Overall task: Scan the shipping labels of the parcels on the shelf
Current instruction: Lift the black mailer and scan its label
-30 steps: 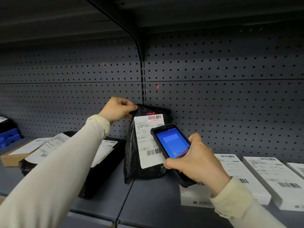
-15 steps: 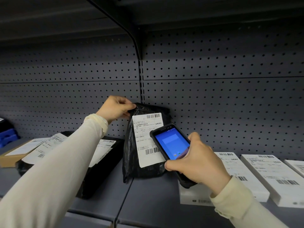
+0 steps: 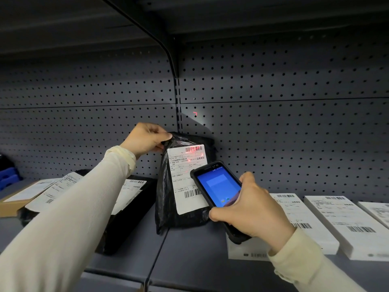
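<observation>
A black poly-bag parcel (image 3: 168,207) is stood upright on the grey shelf (image 3: 189,260), its back against the perforated back panel (image 3: 273,144), just at the seam between two shelf bays. Its top left corner is pinched by the left hand (image 3: 145,139), thumb and curled fingers closed on the plastic. A white shipping label (image 3: 185,175) is seen on the front of the bag, with one barcode at its top edge and another lower down. Red scanner light is cast across the top barcode, and a small red corner mark (image 3: 195,114) is thrown on the panel at 12 o'clock from the bag.

A handheld scanner (image 3: 219,192) with a lit blue screen is gripped in the right hand (image 3: 250,211), fingers wrapped round its lower body and the thumb laid along its near edge. The device is held at 4 o'clock from the label, its top end overlapping the label's lower right part in view; whether they touch cannot be told.

At 9 o'clock from the bag, a flat black parcel (image 3: 134,209) with a white label is lain on the shelf, partly hidden by the pale sleeve (image 3: 73,207). Farther left a brown carton (image 3: 12,205) with a label is seen. At 3 o'clock, white boxes (image 3: 347,224) with barcoded labels are laid side by side, flat on the shelf.
</observation>
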`<action>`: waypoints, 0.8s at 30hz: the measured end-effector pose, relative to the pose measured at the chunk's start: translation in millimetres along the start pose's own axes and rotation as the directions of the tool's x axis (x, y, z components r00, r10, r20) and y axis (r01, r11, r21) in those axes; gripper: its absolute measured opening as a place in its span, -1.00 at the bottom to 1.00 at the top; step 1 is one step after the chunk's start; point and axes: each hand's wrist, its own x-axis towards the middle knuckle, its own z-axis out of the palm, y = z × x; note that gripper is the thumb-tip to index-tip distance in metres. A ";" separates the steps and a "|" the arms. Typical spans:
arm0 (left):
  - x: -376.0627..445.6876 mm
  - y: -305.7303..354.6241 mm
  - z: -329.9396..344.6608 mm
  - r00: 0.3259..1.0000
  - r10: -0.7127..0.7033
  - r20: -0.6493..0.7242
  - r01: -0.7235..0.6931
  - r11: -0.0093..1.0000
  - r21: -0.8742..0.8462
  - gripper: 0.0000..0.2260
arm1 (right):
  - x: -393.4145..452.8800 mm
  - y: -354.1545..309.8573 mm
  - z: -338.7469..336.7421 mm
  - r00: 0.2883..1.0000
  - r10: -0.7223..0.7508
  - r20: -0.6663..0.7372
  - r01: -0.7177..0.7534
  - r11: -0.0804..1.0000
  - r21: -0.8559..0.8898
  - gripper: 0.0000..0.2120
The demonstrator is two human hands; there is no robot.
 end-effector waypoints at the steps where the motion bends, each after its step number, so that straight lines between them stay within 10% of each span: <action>1: -0.7 0.6 0.4 1.000 0.003 0.004 -0.003 1.000 -0.001 -0.90 | -0.5 -0.2 -0.5 1.000 -0.001 -0.002 0.001 1.000 0.006 -0.44; 24: 1.6 -2.1 2.3 0.999 0.047 -0.009 -0.047 0.999 -0.002 -0.89 | -2.4 2.0 1.6 0.999 0.045 -0.013 -0.043 0.991 0.128 -0.36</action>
